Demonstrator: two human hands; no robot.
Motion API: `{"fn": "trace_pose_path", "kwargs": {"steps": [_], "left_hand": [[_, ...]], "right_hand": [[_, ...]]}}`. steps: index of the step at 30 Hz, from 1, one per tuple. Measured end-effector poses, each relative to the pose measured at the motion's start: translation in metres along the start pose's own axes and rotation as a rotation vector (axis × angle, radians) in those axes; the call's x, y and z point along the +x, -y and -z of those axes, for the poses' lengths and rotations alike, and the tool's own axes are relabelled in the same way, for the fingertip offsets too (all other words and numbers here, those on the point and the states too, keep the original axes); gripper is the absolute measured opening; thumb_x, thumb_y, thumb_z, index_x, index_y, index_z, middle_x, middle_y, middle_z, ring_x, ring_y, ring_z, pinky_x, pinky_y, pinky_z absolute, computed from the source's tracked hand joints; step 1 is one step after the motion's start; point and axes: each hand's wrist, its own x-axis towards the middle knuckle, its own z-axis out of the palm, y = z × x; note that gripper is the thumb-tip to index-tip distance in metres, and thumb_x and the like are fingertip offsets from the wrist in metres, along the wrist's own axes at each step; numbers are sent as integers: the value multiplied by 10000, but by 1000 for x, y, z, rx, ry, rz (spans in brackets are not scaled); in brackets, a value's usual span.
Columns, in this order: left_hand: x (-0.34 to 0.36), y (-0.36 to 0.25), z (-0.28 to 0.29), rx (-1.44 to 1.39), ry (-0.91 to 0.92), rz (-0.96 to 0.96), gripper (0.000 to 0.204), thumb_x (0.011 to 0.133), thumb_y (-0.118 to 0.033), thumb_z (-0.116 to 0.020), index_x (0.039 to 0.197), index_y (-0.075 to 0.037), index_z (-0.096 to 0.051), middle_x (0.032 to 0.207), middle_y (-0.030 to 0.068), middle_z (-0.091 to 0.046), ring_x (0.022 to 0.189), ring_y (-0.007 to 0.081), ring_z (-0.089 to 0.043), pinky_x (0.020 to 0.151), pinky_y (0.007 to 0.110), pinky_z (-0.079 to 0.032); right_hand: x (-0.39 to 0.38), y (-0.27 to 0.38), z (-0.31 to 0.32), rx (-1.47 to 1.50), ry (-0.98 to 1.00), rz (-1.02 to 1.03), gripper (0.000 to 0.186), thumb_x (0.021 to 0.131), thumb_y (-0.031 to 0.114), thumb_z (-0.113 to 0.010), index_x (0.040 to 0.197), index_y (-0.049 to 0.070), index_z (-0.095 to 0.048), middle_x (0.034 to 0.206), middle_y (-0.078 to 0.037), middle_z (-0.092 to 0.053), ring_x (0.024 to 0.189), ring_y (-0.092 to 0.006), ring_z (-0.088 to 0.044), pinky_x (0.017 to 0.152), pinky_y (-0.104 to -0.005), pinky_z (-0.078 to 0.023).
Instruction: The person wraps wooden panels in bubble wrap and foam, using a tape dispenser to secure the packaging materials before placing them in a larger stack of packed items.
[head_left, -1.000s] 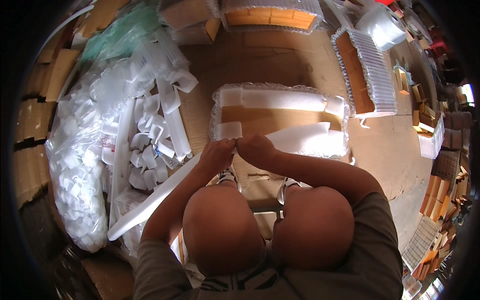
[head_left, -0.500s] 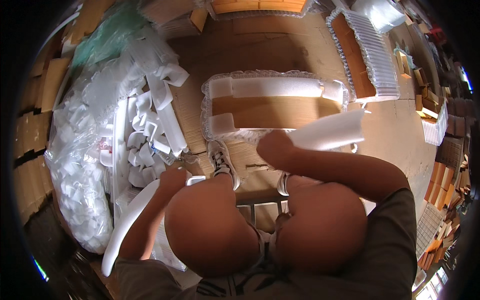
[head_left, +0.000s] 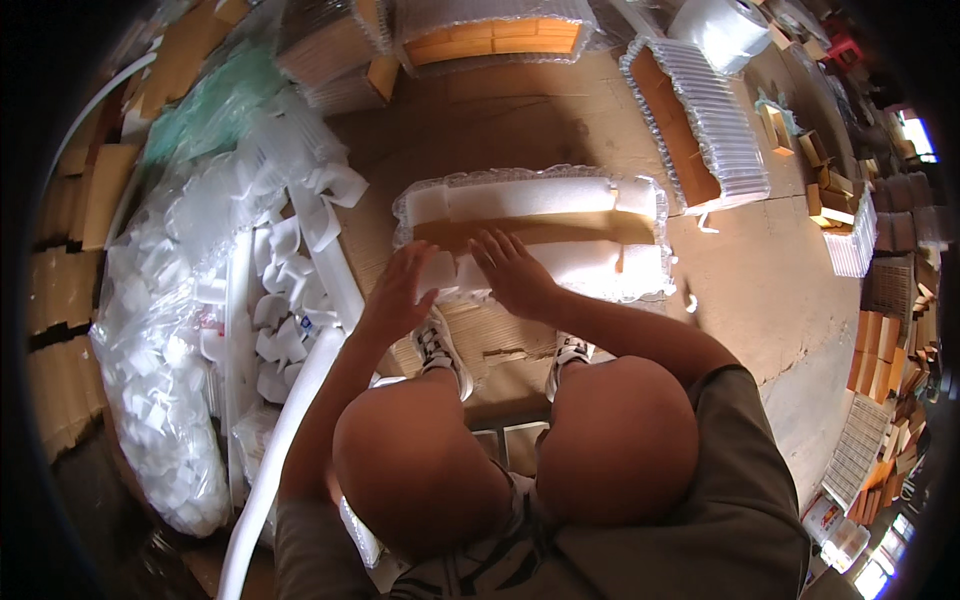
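Observation:
A wooden panel [head_left: 560,228], wrapped round its sides in clear air-cushion film [head_left: 400,212], lies on the floor in front of my feet. White foam strips cover its edges: a far foam strip [head_left: 530,198] and a near foam strip [head_left: 575,262]. My right hand [head_left: 517,278] lies with spread fingers on the left part of the near strip, fingertips toward the bare wood. My left hand [head_left: 400,290] is beside a white foam corner piece [head_left: 437,272] at the near left corner, fingers stretched and thumb apart. Neither hand holds anything.
At left, a large clear bag [head_left: 160,370] bulges with white foam pieces, beside a heap of foam corners [head_left: 285,260]. A long white foam tube [head_left: 275,470] runs along my left arm. Another film-wrapped wooden piece [head_left: 700,125] and a white roll [head_left: 722,32] stand far right.
The foam sheet my right hand held now lies along the panel's near edge, released. My left hand has moved up from beside my knee to the panel's near left corner.

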Motion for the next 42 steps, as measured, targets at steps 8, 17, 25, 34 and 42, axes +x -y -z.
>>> {"fn": "trace_pose_path", "kwargs": {"steps": [8, 17, 25, 34, 42], "left_hand": [[29, -11, -78, 345, 106, -227, 814, 890, -301, -739, 1568, -55, -361, 1652, 155, -303, 1541, 363, -266, 1249, 551, -238], [17, 0, -67, 301, 138, -155, 739, 963, -274, -636, 1592, -43, -324, 1670, 183, -280, 1550, 372, -254, 1269, 535, -184], [-54, 91, -22, 33, -587, 345, 619, 1038, -116, -518, 1607, -37, -285, 1649, 196, -320, 1533, 358, -295, 1259, 468, -212], [-176, 136, -14, 87, -446, 445, 520, 866, 78, -460, 1371, -10, -547, 1360, 163, -572, 1216, 304, -604, 941, 398, -544], [-141, 94, 110, 413, -301, 201, 479, 817, 123, -452, 1262, 21, -595, 1254, 180, -624, 1188, 348, -597, 1033, 437, -471]], "right_hand": [[-77, -30, -18, 99, -14, -256, 884, 928, 479, -666, 1612, 68, -288, 1672, -244, -222, 1569, -436, -152, 1256, -616, -123], [-101, -40, -9, 270, -145, -320, 857, 895, 309, -733, 1603, 71, -312, 1676, -248, -204, 1565, -445, -157, 1250, -621, -124], [-289, -111, -5, 131, -593, -1029, 567, 943, 95, -629, 1474, 22, -444, 1531, -201, -417, 1409, -404, -420, 1137, -546, -364], [-576, -62, -114, -26, -633, -1887, 139, 966, 167, -555, 1026, 91, -655, 1011, -154, -702, 938, -389, -667, 804, -504, -532], [-533, -75, -167, 100, 38, -2126, 636, 861, 576, -699, 1220, 52, -670, 1265, -238, -673, 1178, -414, -640, 1016, -506, -492]]}}
